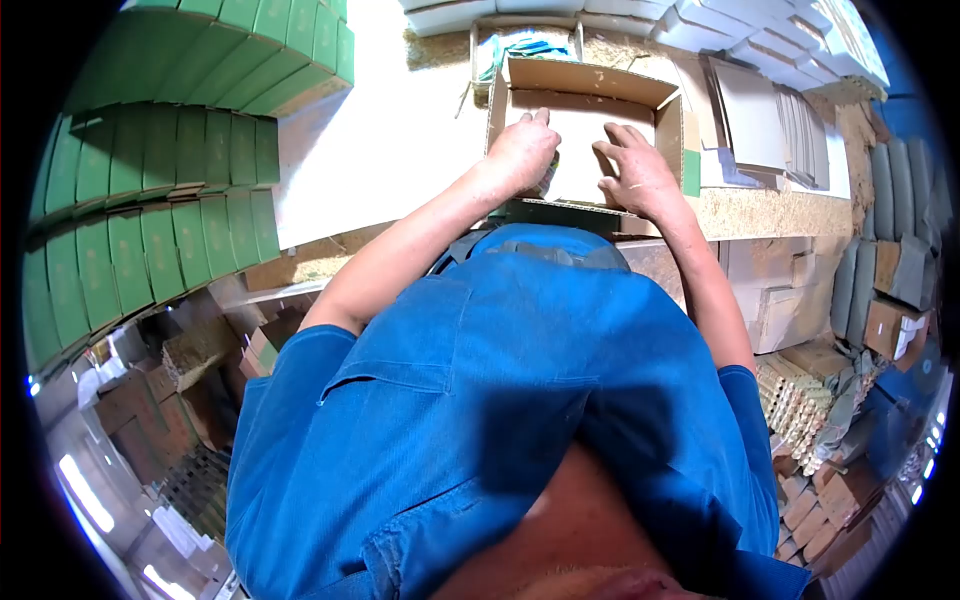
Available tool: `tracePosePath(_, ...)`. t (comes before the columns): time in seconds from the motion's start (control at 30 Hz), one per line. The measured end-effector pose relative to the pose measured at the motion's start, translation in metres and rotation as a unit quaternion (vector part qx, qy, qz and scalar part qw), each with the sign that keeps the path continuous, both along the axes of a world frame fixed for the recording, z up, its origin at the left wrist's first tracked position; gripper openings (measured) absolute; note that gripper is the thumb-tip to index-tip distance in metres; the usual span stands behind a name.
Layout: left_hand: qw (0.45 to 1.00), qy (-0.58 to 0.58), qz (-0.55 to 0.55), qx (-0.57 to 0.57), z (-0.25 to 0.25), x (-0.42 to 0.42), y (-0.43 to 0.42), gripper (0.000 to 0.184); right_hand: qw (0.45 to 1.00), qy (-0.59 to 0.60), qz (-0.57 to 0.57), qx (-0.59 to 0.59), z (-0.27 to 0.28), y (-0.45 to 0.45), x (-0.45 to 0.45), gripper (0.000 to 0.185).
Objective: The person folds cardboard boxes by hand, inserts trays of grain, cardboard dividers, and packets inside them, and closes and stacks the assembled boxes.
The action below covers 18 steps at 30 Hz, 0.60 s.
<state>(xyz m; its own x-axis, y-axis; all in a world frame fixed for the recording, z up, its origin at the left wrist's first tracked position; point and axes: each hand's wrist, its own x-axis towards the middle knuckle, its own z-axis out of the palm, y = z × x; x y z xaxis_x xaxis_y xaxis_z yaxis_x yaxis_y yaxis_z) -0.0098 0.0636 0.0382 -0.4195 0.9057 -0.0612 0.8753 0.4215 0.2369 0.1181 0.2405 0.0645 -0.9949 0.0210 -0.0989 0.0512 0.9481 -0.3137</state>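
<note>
- Step in hand, judging: the person's hands are working inside the open cardboard box (600, 80); looks like handling contents. Next move is probably calling for a sure hold at the left and the right fingers keeping off the walls.
- Green boxes (200, 150): standing in stacked rows, left side.
- White boxes (700, 25): lining the far side.
- Table (785, 212): supporting the cardboard box, which is sitting straight ahead of the person, walls upright.
- Flat cardboard pieces (755, 120): lying right of the box.
- Blue-green packets (530, 48): lying just beyond the box.
- Right hand (638, 172): reaching in from the right, fingers spread and bent, thumb apart, no object showing in it; floor contact can't be told.
- Left hand (525, 152): reaching in at left, fingers curling; pinching or only covering, can't tell.
- Small patterned item (547, 182): showing partly beside the left hand, near left corner of the box; identity unclear.
- Writing: faint marks are showing on the green boxes, none legible; white label (910, 328) at far right is too small to read. No brand readable.
</note>
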Motion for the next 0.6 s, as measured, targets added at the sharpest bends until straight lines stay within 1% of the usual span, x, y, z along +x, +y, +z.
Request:
tracePosePath(0.03,1.000,0.008,-0.006,0.000,0.004,-0.004,0.006,0.018,1.000,0.008,-0.006,0.000,0.002,0.005,-0.004,0.047)
tracePosePath(0.1,0.997,-0.018,0.021,-0.067,0.008,-0.003,0.011,0.018,0.998,-0.035,0.012,-0.046,0.006,0.008,0.001,0.043)
tracePosePath(0.13,0.997,-0.040,0.022,-0.059,0.012,-0.011,0.014,0.016,0.990,-0.015,-0.048,-0.132,0.018,0.008,0.005,0.036)
tracePosePath(0.17,0.997,-0.034,0.018,-0.060,0.016,-0.020,0.021,0.016,0.980,0.012,-0.083,-0.183,0.031,0.010,0.008,0.031)
tracePosePath(0.23,0.992,-0.033,0.063,-0.107,0.025,-0.019,0.026,0.020,0.957,0.191,-0.088,-0.201,0.048,0.026,0.019,0.027)
tracePosePath(0.27,0.995,-0.033,0.060,-0.077,0.023,-0.020,0.025,0.034,0.937,0.210,-0.141,-0.240,0.063,0.035,0.026,0.027)
tracePosePath(0.3,0.995,-0.031,0.059,-0.078,0.025,-0.021,0.022,0.034,0.913,0.229,-0.194,-0.277,0.073,0.042,0.034,0.026)
tracePosePath(0.33,0.997,0.028,0.040,0.057,0.029,-0.019,0.016,0.039,0.890,0.251,-0.254,-0.284,0.063,0.058,0.041,0.024)
tracePosePath(0.37,0.977,0.087,0.019,0.192,0.033,-0.017,0.009,0.045,0.867,0.247,-0.281,-0.329,0.053,0.072,0.046,0.023)
tracePosePath(0.43,0.960,0.028,0.117,0.252,0.064,-0.012,-0.007,0.048,0.850,0.133,-0.349,-0.371,0.017,0.096,0.058,0.030)
tracePosePath(0.47,0.926,-0.022,0.180,0.331,0.059,-0.013,-0.018,0.037,0.844,0.091,-0.343,-0.403,-0.008,0.100,0.063,0.041)
tracePosePath(0.5,0.927,-0.019,0.182,0.329,0.033,-0.025,-0.035,0.037,0.804,0.036,-0.348,-0.481,-0.027,0.094,0.065,0.057)
tracePosePath(0.53,0.846,-0.332,0.286,0.303,-0.006,-0.041,-0.054,0.045,0.744,0.016,-0.349,-0.570,-0.040,0.083,0.067,0.066)
tracePosePath(0.57,0.665,-0.607,0.359,0.247,-0.029,-0.047,-0.066,0.053,0.695,0.004,-0.338,-0.635,-0.056,0.076,0.065,0.074)
tracePosePath(0.6,0.652,-0.633,0.334,0.252,-0.032,-0.034,-0.068,0.056,0.640,-0.012,-0.331,-0.693,-0.073,0.069,0.064,0.082)
